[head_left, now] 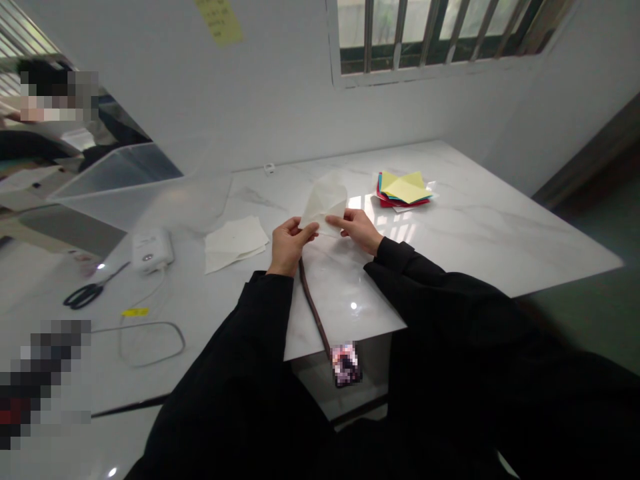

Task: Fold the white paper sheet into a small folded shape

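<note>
Between my two hands is a piece of thin, whitish paper (327, 200), raised above the marble-patterned table. My left hand (290, 245) pinches its lower left edge between thumb and fingers. On the right side, my right hand (361, 230) grips the paper with the thumb and fingers near its lower edge. Creases or overlapping layers show in the paper, though its exact form is hard to make out. To the left of my left hand lie a few flat pale paper sheets (235, 243), stacked unevenly.
Colored papers (404, 190) lie in a pile at the table's back right. Black-handled scissors (87, 293), a white device (151, 250) with a cable, and a clear plastic panel (150, 177) are at the left. A brown strap (313, 303) hangs over the front edge. Another person sits far left.
</note>
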Demonstrator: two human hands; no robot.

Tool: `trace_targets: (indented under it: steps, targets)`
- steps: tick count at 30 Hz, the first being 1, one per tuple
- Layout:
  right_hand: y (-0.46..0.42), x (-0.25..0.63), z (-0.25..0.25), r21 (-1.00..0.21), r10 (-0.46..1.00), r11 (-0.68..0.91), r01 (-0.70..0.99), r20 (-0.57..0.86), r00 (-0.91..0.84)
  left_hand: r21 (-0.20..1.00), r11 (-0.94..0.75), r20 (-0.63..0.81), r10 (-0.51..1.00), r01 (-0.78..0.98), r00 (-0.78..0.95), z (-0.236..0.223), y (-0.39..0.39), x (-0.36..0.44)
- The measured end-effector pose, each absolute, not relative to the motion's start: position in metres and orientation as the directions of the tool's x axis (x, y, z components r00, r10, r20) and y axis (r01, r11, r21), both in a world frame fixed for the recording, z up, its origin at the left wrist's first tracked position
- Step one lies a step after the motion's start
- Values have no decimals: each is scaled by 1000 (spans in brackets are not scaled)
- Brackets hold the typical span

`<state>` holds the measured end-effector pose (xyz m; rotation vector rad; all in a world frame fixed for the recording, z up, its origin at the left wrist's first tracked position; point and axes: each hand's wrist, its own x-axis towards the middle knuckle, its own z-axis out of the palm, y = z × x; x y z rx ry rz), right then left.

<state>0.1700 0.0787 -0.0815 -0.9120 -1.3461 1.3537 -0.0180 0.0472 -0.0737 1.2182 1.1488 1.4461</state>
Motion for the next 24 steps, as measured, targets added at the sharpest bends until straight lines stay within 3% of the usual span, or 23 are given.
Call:
trace_targets:
  steps: [13,24]
  targets:
    - [67,159,-80,-993,975,27,-114,51,-217,972,-129,117,991,-196,-70,-68,41,-8]
    - [75,167,-78,-994,987,7,-109,24,-159,974,-151,134,985,-167,-107,-67,42,-13]
